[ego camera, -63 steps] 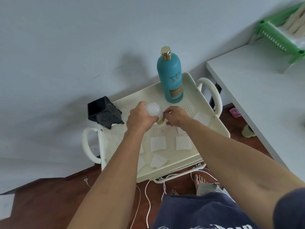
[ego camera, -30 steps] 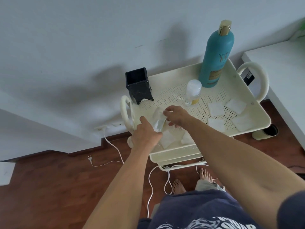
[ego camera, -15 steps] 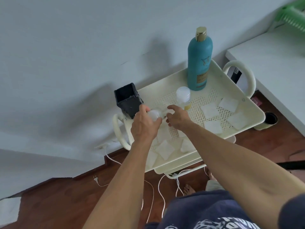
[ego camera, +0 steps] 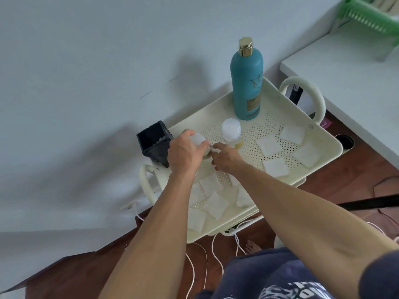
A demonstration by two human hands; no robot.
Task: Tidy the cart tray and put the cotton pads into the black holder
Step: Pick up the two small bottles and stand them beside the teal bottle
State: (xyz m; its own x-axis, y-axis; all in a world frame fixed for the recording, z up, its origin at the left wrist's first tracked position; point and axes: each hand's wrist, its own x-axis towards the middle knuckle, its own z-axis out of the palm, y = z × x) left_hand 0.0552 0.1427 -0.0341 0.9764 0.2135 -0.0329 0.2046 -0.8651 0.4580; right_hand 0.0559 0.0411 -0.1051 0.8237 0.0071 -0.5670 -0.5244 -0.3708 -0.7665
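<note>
The cream perforated cart tray [ego camera: 323, 134] holds several white square cotton pads, one group at the right [ego camera: 268, 145] and another near the front edge [ego camera: 214, 205]. The black holder [ego camera: 154, 141] stands at the tray's far left corner. My left hand [ego camera: 184, 153] is wrapped around a small white-capped bottle [ego camera: 199, 139] just right of the holder. My right hand [ego camera: 225, 158] pinches that bottle's lower end with its fingertips. A second small bottle [ego camera: 232, 132] stands upright behind my hands.
A tall teal bottle with a gold cap [ego camera: 247, 78] stands at the tray's back. A white table [ego camera: 349, 67] with a green rack [ego camera: 367, 16] is at the right. White cables [ego camera: 212, 251] trail on the wooden floor beneath, close to my feet.
The first small bottle was set upright near the teal bottle. Both hands then went to the tray's left, picked up a second small bottle and brought it up beside the black holder.
</note>
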